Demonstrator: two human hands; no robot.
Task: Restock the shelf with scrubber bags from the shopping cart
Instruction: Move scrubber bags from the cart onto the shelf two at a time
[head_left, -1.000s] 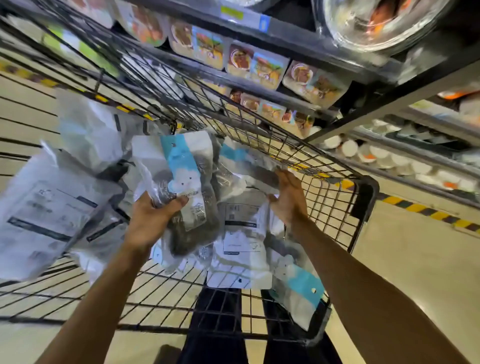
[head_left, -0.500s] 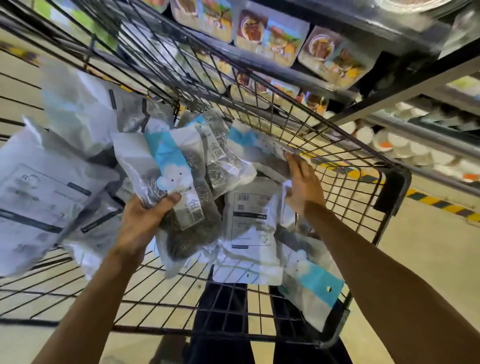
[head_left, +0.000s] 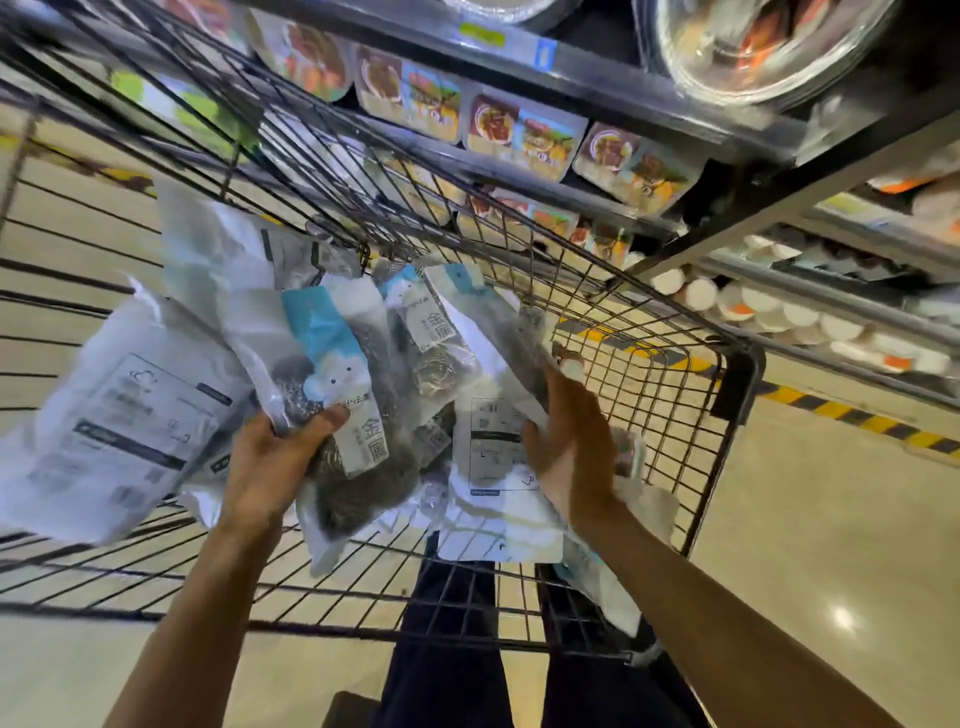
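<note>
Gripping one scrubber bag (head_left: 353, 410), left hand (head_left: 270, 467); right hand (head_left: 571, 457) spread over cart (head_left: 691, 441) bags.

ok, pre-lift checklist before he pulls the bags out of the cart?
1. Left hand clamped on scrubber bag, thumb across the label: ok.
2. Right hand grip on second bag: not ok; palm is open, fingers only lie against the bag's edge.
3. Held bag off the cart floor: ok; it is raised above the wire base.
4. Held bag free of its neighbours: cannot tell; bags overlap behind it.
5. Lift path over the cart rim: ok; nothing crosses above the basket.
6. Free slot on the shelf for scrubbers: cannot tell; only food trays and tubs show.
</note>
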